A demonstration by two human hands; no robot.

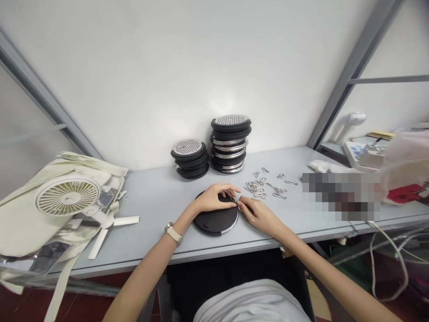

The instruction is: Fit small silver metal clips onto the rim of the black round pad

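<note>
Left hand [214,199]: you have it over the far part of the black disc [214,222], fingers curved, thumb toward the disc's right edge. Whether its fingertips grip anything: cannot tell, as they overlap the small metal piece [234,200] there. Right hand [256,214]: you hold it just outside the disc, on its right, thumb and forefinger pinched together, apparently on that same metal piece; the detail is small.

Position: the disc lies flat on the grey table [147,197], near your side of it. From the left hand it is directly beneath and toward you; from the right hand it lies to the left. Being round, it has no long axis to note. A silver edge strip [230,228] shows along its lower right, on the right hand's side. Your fingertips meet at the far right of the rim, so both hands are about equally near that point. The metal piece's own axis is too hidden to read.

Surroundings: loose metal hooks [257,184] lie scattered beyond the right hand, which is the nearer of your two. Past the left hand, by the wall, stand a short disc stack [189,156] and a taller disc stack [230,143].
</note>
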